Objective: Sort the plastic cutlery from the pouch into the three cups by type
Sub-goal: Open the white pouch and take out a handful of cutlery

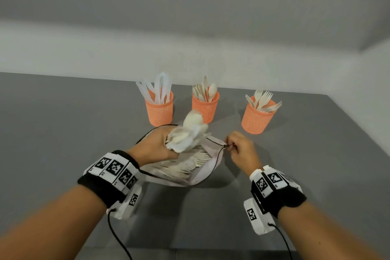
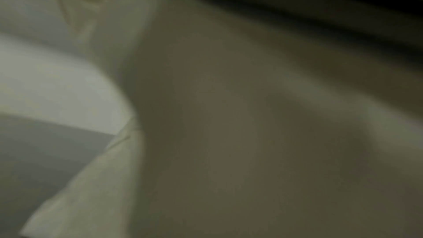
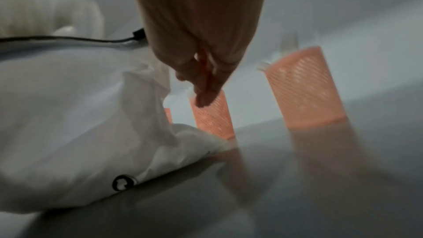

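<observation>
A white fabric pouch (image 1: 207, 170) lies open on the grey table, with forks showing inside. My left hand (image 1: 157, 146) grips a blurred bundle of pale spoons (image 1: 191, 132) lifted above the pouch mouth. My right hand (image 1: 236, 145) pinches the pouch's zipper pull (image 1: 228, 145) at its right end. Behind stand three orange mesh cups: the left cup (image 1: 159, 110) holds white knives, the middle cup (image 1: 205, 106) spoons, the right cup (image 1: 257, 116) forks. The right wrist view shows the pouch (image 3: 75, 133) and my fingers (image 3: 206, 79) before two cups. The left wrist view is blurred fabric.
The grey table (image 1: 63, 133) runs to a pale wall behind the cups, and its right edge (image 1: 358, 133) slants away. Black cables hang from both wrist cameras toward the near edge.
</observation>
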A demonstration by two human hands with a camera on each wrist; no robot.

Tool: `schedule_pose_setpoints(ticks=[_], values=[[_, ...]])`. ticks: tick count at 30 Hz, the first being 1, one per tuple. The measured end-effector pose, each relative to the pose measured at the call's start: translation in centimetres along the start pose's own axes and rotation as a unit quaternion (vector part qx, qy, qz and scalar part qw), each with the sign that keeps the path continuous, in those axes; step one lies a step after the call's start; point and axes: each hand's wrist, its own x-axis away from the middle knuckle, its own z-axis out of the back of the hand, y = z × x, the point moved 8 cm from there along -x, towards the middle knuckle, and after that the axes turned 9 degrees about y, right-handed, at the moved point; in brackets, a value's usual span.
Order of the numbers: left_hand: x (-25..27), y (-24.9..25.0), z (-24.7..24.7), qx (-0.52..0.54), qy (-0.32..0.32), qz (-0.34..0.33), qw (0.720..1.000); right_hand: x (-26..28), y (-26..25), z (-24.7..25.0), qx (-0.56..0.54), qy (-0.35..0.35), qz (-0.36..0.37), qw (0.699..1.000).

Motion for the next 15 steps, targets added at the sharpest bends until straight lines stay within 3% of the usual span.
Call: schedule_pose_setpoints(ticks=[3, 5, 7, 9, 12, 15], values=[[-0.2, -0.8, 1.6, 0.159, 0.012, 0.126, 0.979, -0.2, -3.9, -0.3, -0.014, -0.13, 0.011, 0.991], [-0.5, -0.3, 3.0, 0.256, 0.047, 0.136, 0.956, 0.9, -6.8, -1.6, 0.013, -0.265, 0.036, 0.964], [-0.8, 1.4, 4.6, 0.343, 0.089, 0.098, 0.93, 2.2, -8.6, -3.2, 0.186, -0.351, 0.112, 0.911], [-0.8, 2.7, 5.6, 0.407, 0.1, 0.07, 0.905, 2.7, -9.0, -5.0, 0.315, -0.355, 0.166, 0.864], [-0.3, 3.5, 6.5, 0.442, 0.093, 0.063, 0.89, 4.0, -9.3, -8.2, 0.354, -0.342, 0.206, 0.846], [0.2, 2.6, 7.3, 0.429, 0.118, 0.088, 0.891, 4.7, -8.9, -9.9, 0.315, -0.319, 0.189, 0.873]])
